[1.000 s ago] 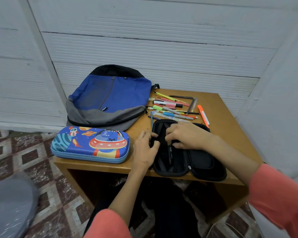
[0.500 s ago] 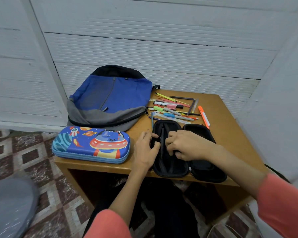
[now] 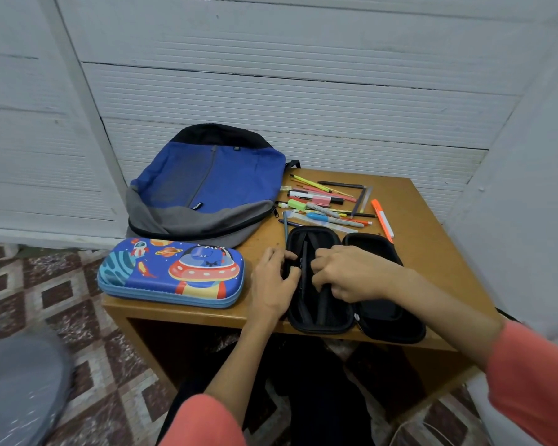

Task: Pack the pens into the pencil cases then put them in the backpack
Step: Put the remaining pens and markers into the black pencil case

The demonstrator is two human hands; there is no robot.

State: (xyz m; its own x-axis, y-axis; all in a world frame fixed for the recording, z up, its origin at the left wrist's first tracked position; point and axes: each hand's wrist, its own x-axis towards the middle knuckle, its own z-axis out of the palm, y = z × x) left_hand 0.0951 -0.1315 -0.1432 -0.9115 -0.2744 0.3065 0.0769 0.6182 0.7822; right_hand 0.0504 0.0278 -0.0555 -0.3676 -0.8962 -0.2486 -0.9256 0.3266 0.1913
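Black pencil case (image 3: 384,317) open on counter (image 3: 432,252), my left hand (image 3: 273,281) gripping its 9 o'clock rim, right hand (image 3: 345,273) curled over dark pens (image 3: 323,304) inside, grip unclear

Middle of the open black pencil case (image 3: 380,313) is covered by the right hand (image 3: 351,275); its fingers (image 3: 329,253) curl down inside, and what they pinch can't be told. The left hand (image 3: 271,281) grips the case's left rim and hides it. The dark pens (image 3: 304,268) inside blend into the black lining, count unclear. The loose pens (image 3: 326,204) on the bench (image 3: 426,252) overlap, too small to count. The backpack (image 3: 207,181) hides the bench's far left corner. A blurred grey shape (image 3: 16,387) at bottom left is cut by the edge, unidentifiable. The left sleeve (image 3: 203,423) is cut at the bottom, the right sleeve (image 3: 535,381) at the right edge.
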